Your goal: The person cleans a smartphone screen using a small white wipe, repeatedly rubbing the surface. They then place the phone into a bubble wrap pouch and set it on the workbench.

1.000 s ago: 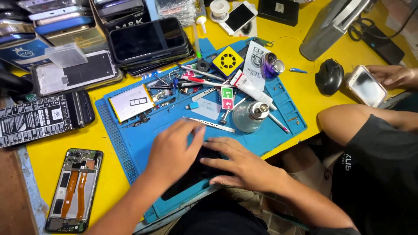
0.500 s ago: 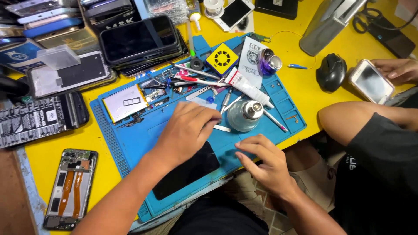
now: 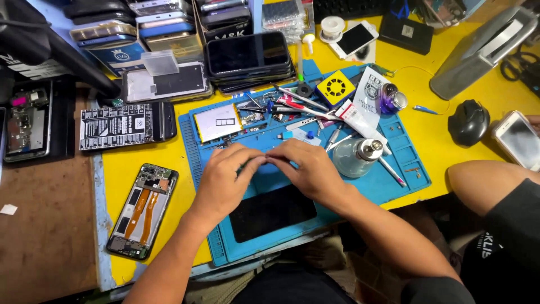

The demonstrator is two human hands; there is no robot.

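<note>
Where both hands meet | left hand (image 3: 225,180), right hand (image 3: 306,169) fingers pinched (item hidden) | black screen (image 3: 273,213) just below.

My left hand (image 3: 228,180) and right hand (image 3: 306,169) meet fingertip to fingertip over the blue mat (image 3: 394,186), above a dark phone screen (image 3: 273,213); an opened phone (image 3: 140,211) lies left on the yellow worktop (image 3: 146,157).

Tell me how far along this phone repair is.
Done: the opened phone lies back-off on the yellow table, its orange flex cables bare. In hand: left hand and right hand meet fingertip to fingertip over the blue mat, above the black screen panel; anything pinched between them is too small to tell. Left: phone and panel lie apart, unjoined.
</note>
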